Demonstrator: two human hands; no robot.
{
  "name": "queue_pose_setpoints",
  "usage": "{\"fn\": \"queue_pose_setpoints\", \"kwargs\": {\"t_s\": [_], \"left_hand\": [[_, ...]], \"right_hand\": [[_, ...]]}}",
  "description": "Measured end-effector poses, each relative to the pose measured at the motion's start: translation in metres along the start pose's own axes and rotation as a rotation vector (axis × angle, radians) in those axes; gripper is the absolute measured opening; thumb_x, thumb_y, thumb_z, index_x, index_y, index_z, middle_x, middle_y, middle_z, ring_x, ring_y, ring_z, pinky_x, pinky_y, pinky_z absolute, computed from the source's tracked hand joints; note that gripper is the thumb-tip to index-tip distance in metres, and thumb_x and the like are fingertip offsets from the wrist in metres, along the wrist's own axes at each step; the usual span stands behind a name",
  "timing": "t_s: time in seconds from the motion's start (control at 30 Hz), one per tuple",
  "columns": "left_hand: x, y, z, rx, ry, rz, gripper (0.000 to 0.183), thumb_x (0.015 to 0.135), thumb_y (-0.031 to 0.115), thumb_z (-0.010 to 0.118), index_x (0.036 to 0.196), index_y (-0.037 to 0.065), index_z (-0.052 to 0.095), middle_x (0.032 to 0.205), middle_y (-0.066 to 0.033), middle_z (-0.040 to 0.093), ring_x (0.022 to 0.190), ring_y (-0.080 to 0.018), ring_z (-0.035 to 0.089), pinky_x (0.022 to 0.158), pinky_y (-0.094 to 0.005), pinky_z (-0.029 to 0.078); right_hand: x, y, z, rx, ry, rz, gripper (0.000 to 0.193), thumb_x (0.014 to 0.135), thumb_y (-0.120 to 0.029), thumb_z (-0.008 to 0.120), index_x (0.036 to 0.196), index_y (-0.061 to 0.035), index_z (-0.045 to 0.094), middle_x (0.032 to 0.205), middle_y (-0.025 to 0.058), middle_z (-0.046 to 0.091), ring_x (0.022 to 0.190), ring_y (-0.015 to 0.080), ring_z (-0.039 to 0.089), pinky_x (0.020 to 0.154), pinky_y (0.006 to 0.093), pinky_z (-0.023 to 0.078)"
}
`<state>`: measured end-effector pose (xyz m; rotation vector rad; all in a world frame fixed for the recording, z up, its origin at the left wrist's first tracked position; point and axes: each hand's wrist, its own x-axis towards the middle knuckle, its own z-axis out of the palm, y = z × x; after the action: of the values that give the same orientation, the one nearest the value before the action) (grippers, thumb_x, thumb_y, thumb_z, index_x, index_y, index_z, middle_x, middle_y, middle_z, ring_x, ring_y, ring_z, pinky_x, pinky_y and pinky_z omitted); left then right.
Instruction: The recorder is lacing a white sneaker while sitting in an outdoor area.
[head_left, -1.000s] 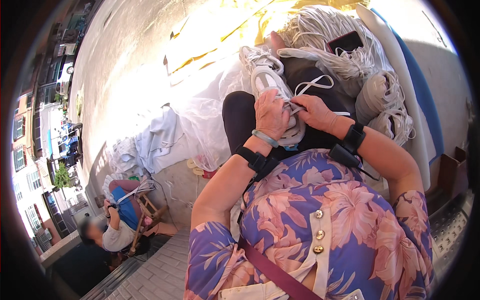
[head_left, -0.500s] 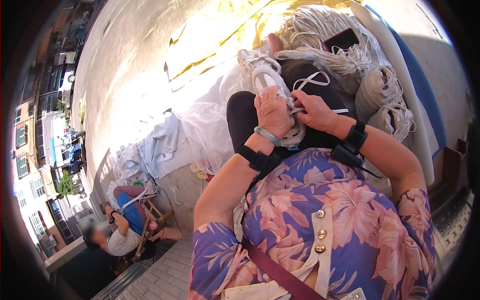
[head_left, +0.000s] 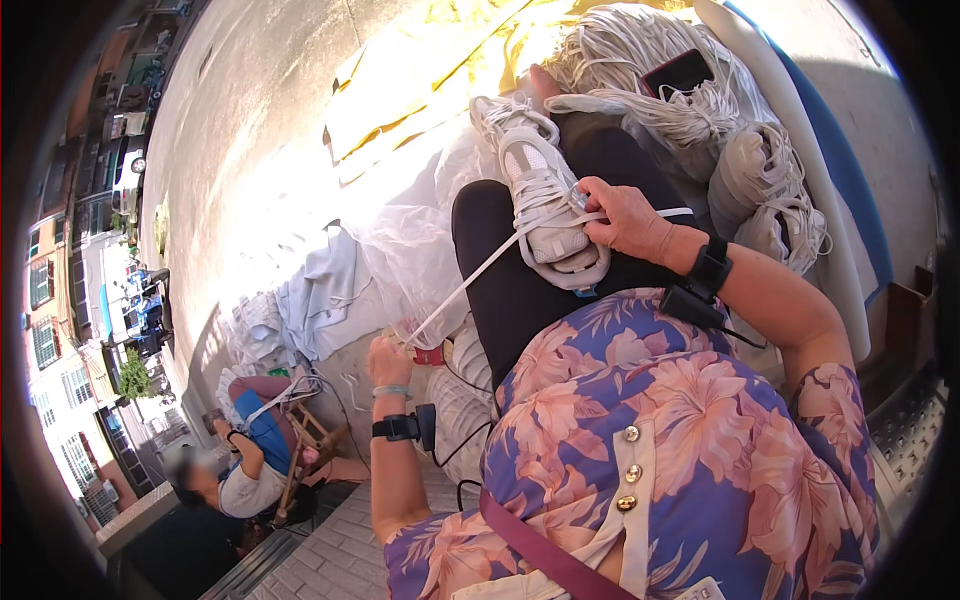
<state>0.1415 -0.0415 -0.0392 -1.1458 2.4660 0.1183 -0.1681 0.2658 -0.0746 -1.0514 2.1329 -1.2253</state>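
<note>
A white and grey sneaker [head_left: 561,242] lies across my dark-trousered lap, its toe pointing away from me. My left hand [head_left: 388,362], out to the left and low, is closed on one end of a white shoelace [head_left: 468,284]. That lace runs taut and slanting from the sneaker's eyelets to my fist. At the sneaker's right side, my right hand [head_left: 628,218] pinches its edge near the eyelets; the fingertips partly hide the grip. Another length of white lace shows to the right of that hand.
Beyond my right knee are a bundle of white laces [head_left: 625,50], a dark phone [head_left: 678,74] and more laced sneakers [head_left: 785,235]. Clear plastic sheeting [head_left: 400,250] and pale cloth [head_left: 325,290] lie to the left. A seated person [head_left: 250,480] works at the lower left.
My left hand has moved from the sneaker out to the left and toward me, drawing the shoelace taut. My right hand stays at the sneaker's side; the loose lace loop above it is gone.
</note>
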Motion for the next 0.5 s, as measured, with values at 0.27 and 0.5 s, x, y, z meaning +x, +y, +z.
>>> {"fn": "queue_pose_setpoints", "kwargs": {"t_s": [0.27, 0.5], "left_hand": [[0.016, 0.134, -0.019, -0.503, 0.415, 0.577, 0.017, 0.074, 0.016, 0.060, 0.086, 0.004, 0.059, 0.106, -0.0137, 0.057, 0.099, -0.0319, 0.051, 0.087, -0.0392, 0.038], [0.029, 0.195, -0.015, -0.440, 0.360, 0.745, 0.017, 0.075, 0.018, 0.057, 0.083, 0.005, 0.063, 0.109, -0.0116, 0.054, 0.102, -0.0300, 0.049, 0.085, -0.0405, 0.038]], "right_hand": [[-0.003, 0.002, -0.007, 0.225, -0.046, 0.116, 0.035, 0.074, -0.015, 0.058, 0.103, 0.0006, 0.046, 0.071, 0.0162, 0.061, 0.068, 0.0316, 0.060, 0.062, 0.0361, 0.046], [0.019, 0.013, 0.003, 0.300, 0.040, 0.276, 0.016, 0.085, -0.011, 0.055, 0.096, 0.0001, 0.051, 0.068, 0.0013, 0.056, 0.057, 0.0065, 0.048, 0.053, 0.0213, 0.042]]}}
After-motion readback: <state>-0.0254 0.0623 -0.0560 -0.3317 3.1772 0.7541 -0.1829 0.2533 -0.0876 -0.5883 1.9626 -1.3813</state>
